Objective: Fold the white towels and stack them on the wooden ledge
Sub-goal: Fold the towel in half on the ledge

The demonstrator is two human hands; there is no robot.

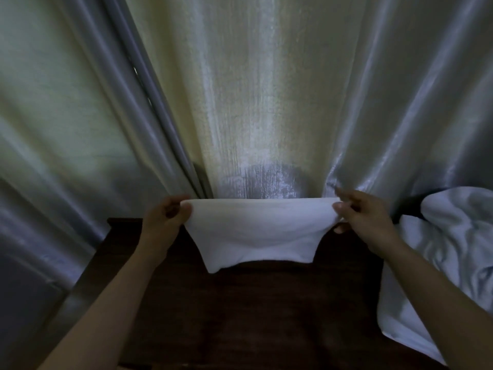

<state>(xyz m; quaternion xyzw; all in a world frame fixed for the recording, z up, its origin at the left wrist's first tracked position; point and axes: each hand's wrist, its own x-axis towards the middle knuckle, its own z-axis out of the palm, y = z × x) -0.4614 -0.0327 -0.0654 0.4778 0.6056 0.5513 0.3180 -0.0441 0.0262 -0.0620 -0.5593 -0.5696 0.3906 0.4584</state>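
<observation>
- On the left, the left hand (166, 213) is pinching the upper left corner of the white towel (256, 233), its fingers (184, 209) curled tight onto the cloth.
- In the middle, the towel is hanging between both hands, its top edge pulled taut in front of the pale curtain (253, 102) while its lower edge is sagging down above the far edge of the dark wooden ledge (240, 303). Whether that edge is touching the wood, I cannot tell.
- On the right, the right hand (362, 217) is gripping the upper right corner, thumb and fingers clamped on the fabric.
- Further right, a crumpled heap of white towels (448, 249) is lying over the right end of the ledge, waiting unfolded.
- This looks like an early fold in progress: the piece is being held out flat and squared.
- Next move, as I judge it, is calling for both corners brought together evenly, or the towel lowered onto the bare middle of the ledge, keeping the edges aligned.
</observation>
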